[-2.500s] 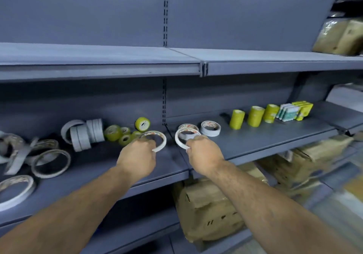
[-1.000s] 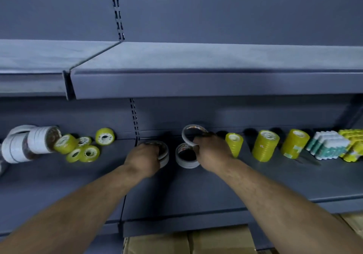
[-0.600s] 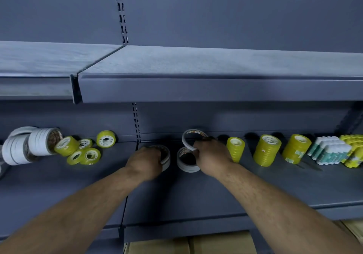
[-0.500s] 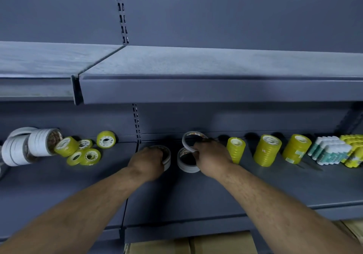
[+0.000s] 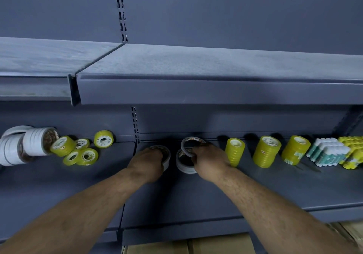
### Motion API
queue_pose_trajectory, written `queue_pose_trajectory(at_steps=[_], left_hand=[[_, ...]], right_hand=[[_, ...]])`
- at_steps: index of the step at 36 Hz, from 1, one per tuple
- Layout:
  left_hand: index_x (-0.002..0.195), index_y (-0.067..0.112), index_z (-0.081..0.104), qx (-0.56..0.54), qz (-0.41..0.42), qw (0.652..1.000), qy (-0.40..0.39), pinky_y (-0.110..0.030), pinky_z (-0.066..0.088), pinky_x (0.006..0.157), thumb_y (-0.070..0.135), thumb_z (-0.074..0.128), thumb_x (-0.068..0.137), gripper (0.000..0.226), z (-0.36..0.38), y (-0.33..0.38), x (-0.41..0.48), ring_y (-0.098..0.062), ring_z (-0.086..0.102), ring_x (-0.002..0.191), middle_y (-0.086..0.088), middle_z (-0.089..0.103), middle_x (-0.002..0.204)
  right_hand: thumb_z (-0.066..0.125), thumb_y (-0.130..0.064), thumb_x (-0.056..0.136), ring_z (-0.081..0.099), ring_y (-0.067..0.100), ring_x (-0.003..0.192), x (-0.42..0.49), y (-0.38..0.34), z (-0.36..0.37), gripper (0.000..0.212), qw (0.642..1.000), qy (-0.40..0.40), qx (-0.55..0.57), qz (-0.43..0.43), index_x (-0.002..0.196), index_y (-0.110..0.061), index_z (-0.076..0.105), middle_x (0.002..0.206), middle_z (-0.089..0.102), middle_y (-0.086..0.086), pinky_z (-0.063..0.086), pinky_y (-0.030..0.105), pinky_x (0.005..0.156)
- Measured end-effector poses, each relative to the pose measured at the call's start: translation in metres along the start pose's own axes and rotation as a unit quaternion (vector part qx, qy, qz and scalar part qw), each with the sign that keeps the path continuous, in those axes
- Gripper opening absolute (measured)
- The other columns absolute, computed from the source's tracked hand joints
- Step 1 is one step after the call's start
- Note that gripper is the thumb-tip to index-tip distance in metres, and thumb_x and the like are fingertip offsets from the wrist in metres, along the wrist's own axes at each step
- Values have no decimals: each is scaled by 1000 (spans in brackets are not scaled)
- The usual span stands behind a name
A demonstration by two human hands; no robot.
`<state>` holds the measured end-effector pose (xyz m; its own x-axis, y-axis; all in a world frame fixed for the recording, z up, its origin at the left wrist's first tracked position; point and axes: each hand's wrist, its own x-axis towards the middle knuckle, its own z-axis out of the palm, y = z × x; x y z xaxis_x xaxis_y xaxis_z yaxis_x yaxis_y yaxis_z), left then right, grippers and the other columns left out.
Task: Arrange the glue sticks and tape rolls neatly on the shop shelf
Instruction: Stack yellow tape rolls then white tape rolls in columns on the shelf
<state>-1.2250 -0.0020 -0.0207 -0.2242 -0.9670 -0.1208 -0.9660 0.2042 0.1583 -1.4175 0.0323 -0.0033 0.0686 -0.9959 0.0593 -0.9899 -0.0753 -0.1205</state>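
Observation:
On the grey shelf (image 5: pixel 196 194), my left hand (image 5: pixel 146 164) grips a thin white tape roll (image 5: pixel 166 153) lying on a short white stack. My right hand (image 5: pixel 208 160) holds another thin white tape roll (image 5: pixel 186 142), tilted upright above a white tape stack (image 5: pixel 183 167). To the right stand three stacks of yellow tape (image 5: pixel 266 151), then white-and-teal glue sticks (image 5: pixel 328 152) and yellow glue sticks (image 5: pixel 351 151). Left of my hands lie loose yellow tape rolls (image 5: pixel 78 150) and large white tape rolls (image 5: pixel 29 143).
An upper shelf (image 5: pixel 196 88) overhangs the work area just above my hands. A slotted upright (image 5: pixel 134 122) splits the back panel. Cardboard boxes (image 5: pixel 186 247) sit below the shelf's front edge.
The view swung from a side angle to facing the shelf. Both hands carried thin white rolls to the back; the left roll now lies on its stack, the right roll stays tilted above the other.

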Motion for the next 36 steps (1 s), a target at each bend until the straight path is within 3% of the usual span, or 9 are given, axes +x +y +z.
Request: queue_pose_trajectory(at_steps=[3,14,30,36], left_hand=[[131,12,59,-7,-6,1000,-8,-31,46,98,24,51,95,39,0,-2,1,-29,54,123,-15,55,136],[137,13,54,-11,-13,1000,2,-29,41,104,26,53,97,43,7,-2,1,-28,50,130,-11,51,144],[128,11,61,-41,5,999,-1,-33,46,100,25,58,93,39,6,-8,6,-30,55,124,-12,57,136],[127,11,63,-42,6,999,2,-34,47,100,29,59,91,40,5,-8,7,-31,56,123,-13,59,135]], right_hand=[[53,-24,94,56,26,122,3,-1,4,41,1000,-13,9,-3,133,-34,60,136,61,0,51,33,94],[57,-24,95,58,27,118,8,-10,16,32,998,-41,-45,-4,126,-22,62,129,63,3,46,30,82],[63,-26,92,55,28,129,15,-32,21,49,993,-89,-51,54,140,-21,53,144,55,4,49,33,94],[66,-23,91,57,28,126,17,-35,19,42,989,-112,-49,80,132,-18,58,139,58,5,48,31,90]])
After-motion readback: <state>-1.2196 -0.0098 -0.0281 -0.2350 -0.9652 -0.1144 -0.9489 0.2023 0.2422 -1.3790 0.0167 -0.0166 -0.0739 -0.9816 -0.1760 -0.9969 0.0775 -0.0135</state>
